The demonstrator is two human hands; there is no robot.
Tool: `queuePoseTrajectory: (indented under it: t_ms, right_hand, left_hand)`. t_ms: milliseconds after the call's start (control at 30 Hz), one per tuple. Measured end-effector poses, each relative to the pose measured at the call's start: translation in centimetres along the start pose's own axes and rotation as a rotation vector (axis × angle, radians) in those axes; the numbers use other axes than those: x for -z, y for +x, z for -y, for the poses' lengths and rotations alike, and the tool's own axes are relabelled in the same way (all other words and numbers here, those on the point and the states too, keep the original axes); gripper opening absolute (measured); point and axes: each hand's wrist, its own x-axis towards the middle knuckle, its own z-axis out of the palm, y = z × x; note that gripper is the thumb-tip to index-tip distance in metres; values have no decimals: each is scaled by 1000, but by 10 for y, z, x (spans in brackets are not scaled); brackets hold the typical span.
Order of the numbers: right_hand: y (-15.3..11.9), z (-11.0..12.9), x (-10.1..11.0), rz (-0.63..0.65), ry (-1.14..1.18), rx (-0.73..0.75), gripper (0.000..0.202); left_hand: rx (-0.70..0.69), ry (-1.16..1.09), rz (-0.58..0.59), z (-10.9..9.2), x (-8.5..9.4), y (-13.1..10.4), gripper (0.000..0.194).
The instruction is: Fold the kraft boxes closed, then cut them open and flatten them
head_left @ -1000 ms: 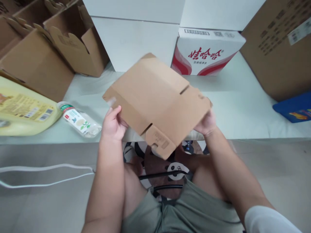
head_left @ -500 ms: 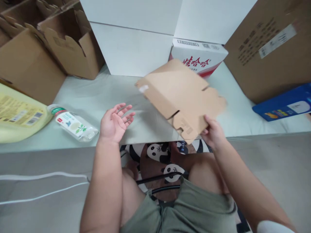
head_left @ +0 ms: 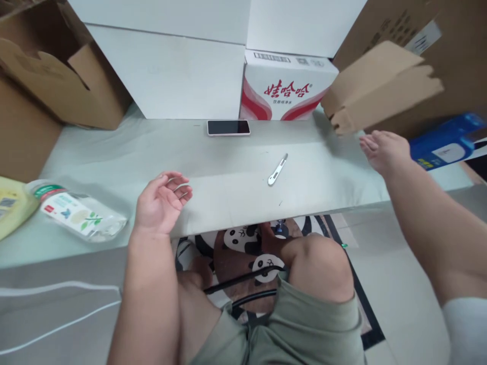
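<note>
My left hand (head_left: 162,203) is held palm up over the front of the cloth-covered table (head_left: 220,187), fingers apart and loosely curled, holding nothing. At the right, my right hand (head_left: 386,151) has its fingers stretched out just below a folded cardboard box piece (head_left: 380,88). The cardboard is tilted in front of the big brown carton, and no grip on it shows. Between my hands lie a white utility knife (head_left: 278,170) and, farther back, a phone (head_left: 228,128) with a dark screen.
White boxes (head_left: 171,71) and a red-and-white carton (head_left: 285,86) line the back. Open cardboard boxes (head_left: 91,86) stand left, above a clear bottle (head_left: 79,210) and a yellow container (head_left: 13,208). A blue package (head_left: 445,142) and a large brown carton (head_left: 456,66) are at the right.
My right hand and the cardboard have moved right and away from me, and the hand has let go. The phone and utility knife have come into sight. My left hand stays open.
</note>
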Motion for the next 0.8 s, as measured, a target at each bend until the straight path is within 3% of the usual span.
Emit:
queuePoseTrajectory:
  t_ms: [67,133,233,333,533,700,800]
  right_hand:
    - [8,-4,-27,-5,39,-68,18]
    - [-5,-11,-56,50,50,-144,21]
    - [-45,-17,-95,256,-14,-196,25]
    - [-79,-11,-134,480,-117,-148,24]
    - [-110,28,-234,771,-407,158,26]
    - [-140,78,-345,948,-523,554,28]
    - [-159,110,-416,988,-548,761,35]
  left_hand:
    - [-5,3,-10,0,1,2,19]
    - [-14,4,-6,-2,3,4,14]
    - [-34,-6,1,-5,8,8,11]
    - [-41,-25,-3,-9,14,7,11]
    - [-92,-43,12,-16,35,-3,10]
    - [-130,-39,-39,-25,53,-1,19]
    - [-132,-31,-50,-32,62,2,19]
